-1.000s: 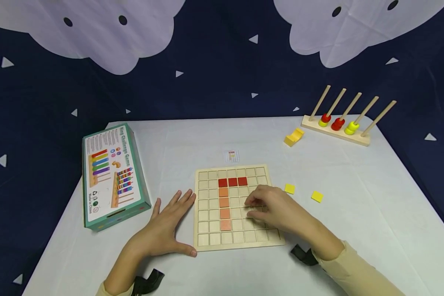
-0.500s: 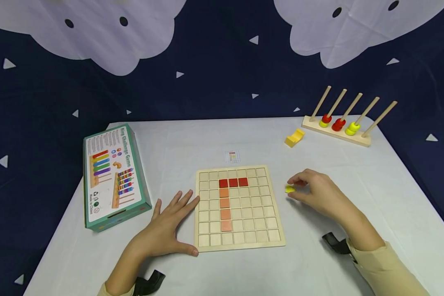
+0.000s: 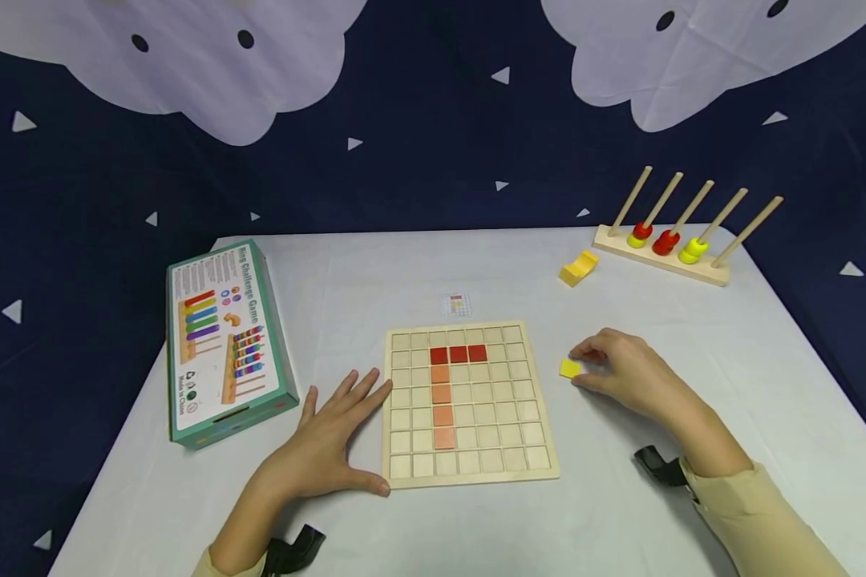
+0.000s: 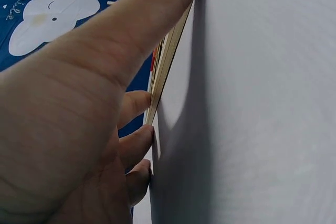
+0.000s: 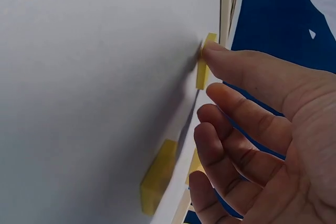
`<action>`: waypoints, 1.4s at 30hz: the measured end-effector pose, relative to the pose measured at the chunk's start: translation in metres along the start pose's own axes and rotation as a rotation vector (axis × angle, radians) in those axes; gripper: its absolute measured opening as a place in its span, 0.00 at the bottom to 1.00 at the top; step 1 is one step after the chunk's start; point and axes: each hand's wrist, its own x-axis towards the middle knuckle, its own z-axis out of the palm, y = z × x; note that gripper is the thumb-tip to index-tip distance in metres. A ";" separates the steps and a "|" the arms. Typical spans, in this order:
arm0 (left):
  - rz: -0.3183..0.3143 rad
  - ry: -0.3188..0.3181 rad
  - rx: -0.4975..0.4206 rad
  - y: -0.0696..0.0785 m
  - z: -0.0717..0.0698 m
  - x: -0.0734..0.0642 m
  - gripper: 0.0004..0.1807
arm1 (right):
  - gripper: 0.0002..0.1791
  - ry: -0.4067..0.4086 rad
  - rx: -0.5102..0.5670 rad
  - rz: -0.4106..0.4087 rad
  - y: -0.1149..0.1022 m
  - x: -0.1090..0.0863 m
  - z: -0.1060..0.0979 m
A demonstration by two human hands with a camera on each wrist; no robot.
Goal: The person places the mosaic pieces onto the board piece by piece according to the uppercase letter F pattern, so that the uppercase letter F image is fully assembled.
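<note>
My left hand [image 3: 332,449] rests spread on the table, its fingertips and thumb at the left edge of a wooden grid board [image 3: 469,477]. In the left wrist view, the fingers [image 4: 134,142] lie along the board's side [image 4: 167,61]. Three red tiles [image 3: 458,354] form a row on the board, with several orange tiles [image 3: 442,393] in a column below. Right of the board, my right hand [image 3: 628,377] pinches a yellow tile [image 3: 569,368] between thumb and index finger at its edges. A second yellow tile [image 5: 157,179] lies under that hand, hidden in the head view.
A small printed pattern card [image 3: 458,304] lies behind the board. A green game box [image 3: 231,344] stands at left. At back right are a curved yellow block [image 3: 579,268] and a wooden peg stand [image 3: 660,256] with red and yellow rings.
From over the board, my right hand has moved right to the nearer yellow tile, its thumb and index finger coming to the tile's edges. My left hand has stayed at the board's edge.
</note>
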 end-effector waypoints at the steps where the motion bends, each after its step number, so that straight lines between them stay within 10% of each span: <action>1: -0.001 0.001 0.005 0.000 0.000 0.000 0.74 | 0.18 -0.005 0.001 -0.001 0.000 0.001 0.000; 42: -0.024 -0.006 -0.009 0.000 0.002 0.001 0.77 | 0.13 -0.007 0.030 -0.146 -0.037 0.017 0.010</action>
